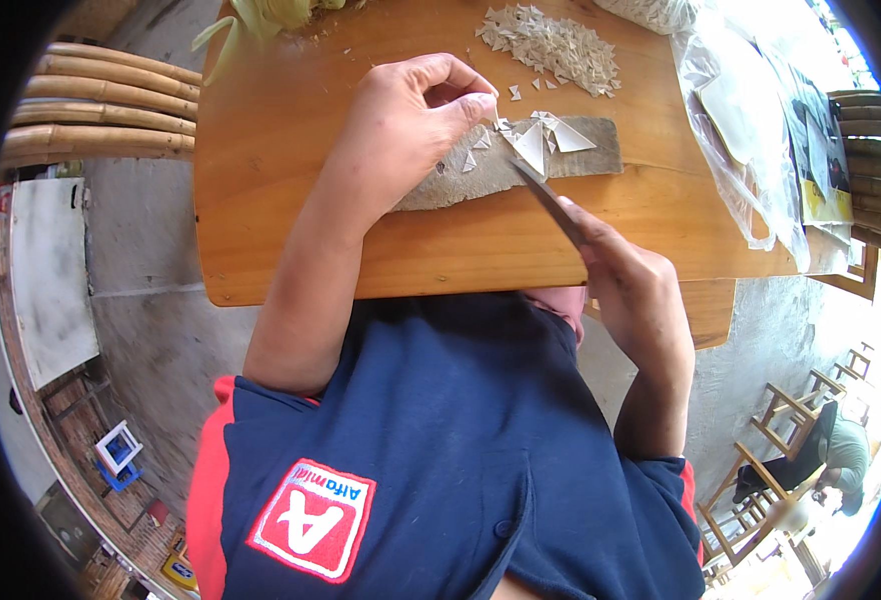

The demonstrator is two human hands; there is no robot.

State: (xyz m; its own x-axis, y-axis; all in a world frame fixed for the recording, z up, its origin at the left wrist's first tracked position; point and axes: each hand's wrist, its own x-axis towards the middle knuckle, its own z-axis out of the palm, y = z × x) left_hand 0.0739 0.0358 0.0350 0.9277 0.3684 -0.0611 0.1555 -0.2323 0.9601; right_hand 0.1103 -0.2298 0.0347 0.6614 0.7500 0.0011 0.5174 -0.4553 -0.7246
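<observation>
My left hand (416, 115) rests on a grey cutting pad (591, 150) and pinches a pale folded leaf strip (546, 135) with thumb and forefinger. My right hand (626, 275) grips the handle of a knife (549, 198), whose blade tip lies against the strip. Small white cut triangles (476, 155) lie scattered on the pad beside my left fingers. A heap of the same pale cut pieces (556, 45) sits further back on the wooden table (281, 130).
Clear plastic bags (736, 130) with pale sheets lie at the table's right end. Green-yellow leaves (251, 20) are at the back left edge. Bamboo poles (101, 100) lie left of the table. Wooden chairs and a seated person (831, 450) are at lower right.
</observation>
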